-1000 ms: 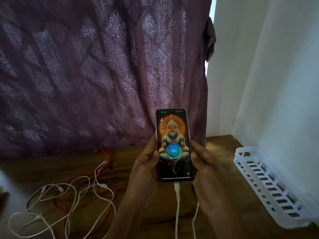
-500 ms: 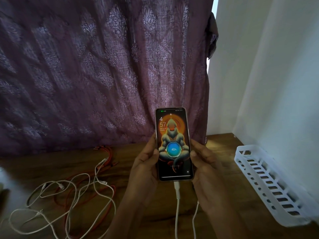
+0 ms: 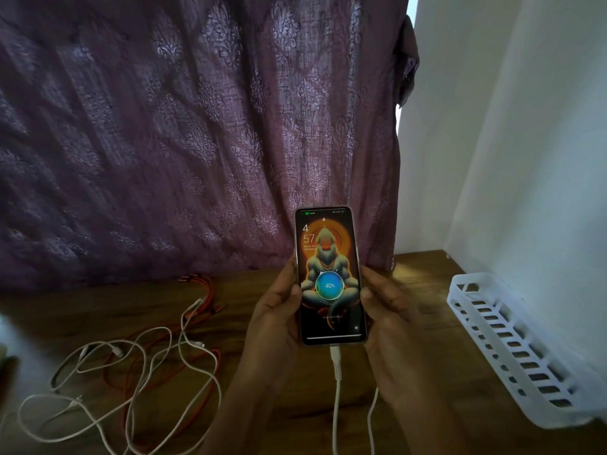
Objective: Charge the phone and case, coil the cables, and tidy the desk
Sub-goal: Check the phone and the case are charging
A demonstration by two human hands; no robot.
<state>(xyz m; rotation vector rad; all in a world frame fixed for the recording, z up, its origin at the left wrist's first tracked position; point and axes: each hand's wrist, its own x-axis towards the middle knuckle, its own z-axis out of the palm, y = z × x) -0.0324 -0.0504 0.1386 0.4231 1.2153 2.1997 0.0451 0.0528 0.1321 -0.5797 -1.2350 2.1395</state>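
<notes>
I hold a phone (image 3: 329, 277) upright above the wooden desk (image 3: 437, 323), its lit screen showing 40% in a charging circle. My left hand (image 3: 272, 320) grips its left edge and my right hand (image 3: 387, 326) grips its right edge. A white charging cable (image 3: 335, 389) is plugged into the phone's bottom and runs down out of view. To the left, loose white cables (image 3: 138, 372) lie tangled over a red cable (image 3: 207, 293) on the desk.
A white slotted plastic tray (image 3: 512, 349) lies along the white wall at the right. A purple patterned curtain (image 3: 197, 142) hangs behind the desk. Something pale and blurred sits at the far left edge (image 3: 5, 336).
Both hands and the phone have barely moved; the view has shifted slightly. The screen still shows 40%.
</notes>
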